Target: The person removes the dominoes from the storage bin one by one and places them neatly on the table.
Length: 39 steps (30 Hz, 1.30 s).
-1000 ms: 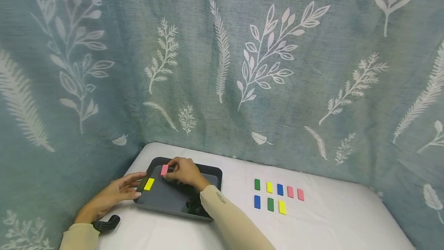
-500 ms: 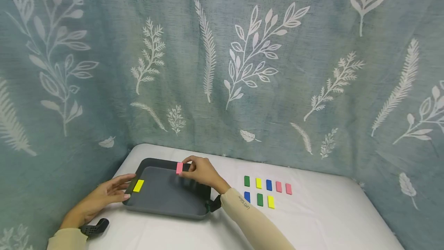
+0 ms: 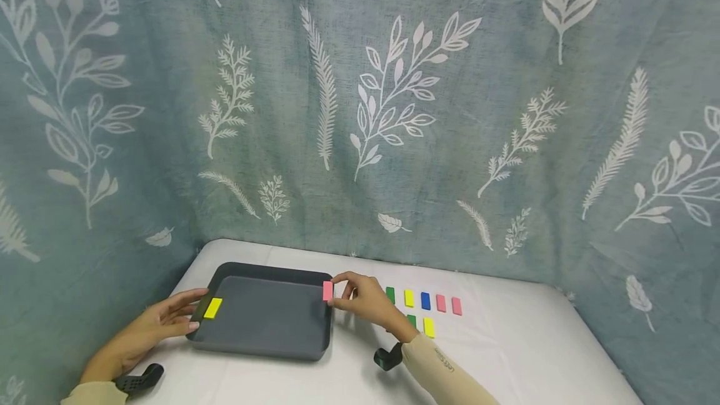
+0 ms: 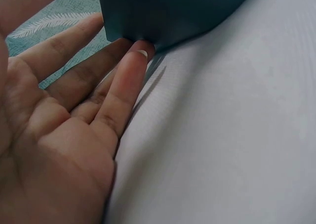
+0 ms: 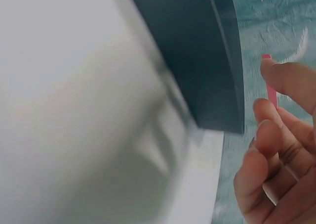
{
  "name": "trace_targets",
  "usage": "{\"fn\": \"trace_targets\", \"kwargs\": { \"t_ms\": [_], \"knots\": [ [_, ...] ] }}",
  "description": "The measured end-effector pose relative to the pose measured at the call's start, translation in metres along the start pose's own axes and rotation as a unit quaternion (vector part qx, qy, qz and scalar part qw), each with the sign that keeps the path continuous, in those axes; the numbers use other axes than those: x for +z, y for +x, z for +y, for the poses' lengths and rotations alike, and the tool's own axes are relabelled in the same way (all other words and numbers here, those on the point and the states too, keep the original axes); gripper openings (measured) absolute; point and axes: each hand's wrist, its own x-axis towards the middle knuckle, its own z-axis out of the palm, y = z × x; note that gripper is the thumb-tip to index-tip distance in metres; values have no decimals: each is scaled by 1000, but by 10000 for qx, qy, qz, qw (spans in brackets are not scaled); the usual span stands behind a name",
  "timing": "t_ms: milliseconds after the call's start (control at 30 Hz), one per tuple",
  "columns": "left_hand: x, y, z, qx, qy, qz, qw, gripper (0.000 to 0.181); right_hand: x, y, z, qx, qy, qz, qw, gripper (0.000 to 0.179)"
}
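A dark grey tray (image 3: 264, 324) sits on the white table, with a thin yellow block (image 3: 213, 308) along its left side. My left hand (image 3: 140, 333) lies against the outside of the tray's left wall. In the left wrist view its fingers (image 4: 126, 80) extend fairly straight, with tips at the tray's edge. At the tray's right side, my right hand (image 3: 368, 299) pinches a thin pink block (image 3: 327, 291) by its two ends between thumb and finger. This pink block (image 5: 272, 88) stands above the rim in the right wrist view.
Right of the tray lie two rows of blocks: a green block (image 3: 390, 295), a yellow block (image 3: 409, 298), a blue block (image 3: 425, 301) and two pink blocks (image 3: 449, 305) behind, others in front, partly covered by the right hand. A patterned curtain (image 3: 360, 111) hangs behind.
My right hand has carried the pink block from the tray's back left across to its right rim. The left hand stays at the left wall. The head view has shifted slightly right.
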Motion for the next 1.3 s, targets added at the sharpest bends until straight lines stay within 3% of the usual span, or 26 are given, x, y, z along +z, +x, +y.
{"fn": "trace_targets", "kwargs": {
  "t_ms": [200, 600, 867, 1300],
  "knots": [
    [0, -1, -2, 33, -7, -8, 10000, 72, -13, -35, 27, 165, 173, 147, 9996, 41],
    [-2, 2, -4, -20, 31, 50, 10000, 73, -47, -104, 77, 975, 679, 387, 9922, 44],
    [-1, 0, -3, 53, 21, -7, 10000, 72, -70, -133, 108, 1614, 583, 569, 9835, 47],
    [0, -2, -1, 46, 18, 19, 10000, 72, -91, -158, 136, 2356, 353, 746, 9683, 55]
  ]
}}
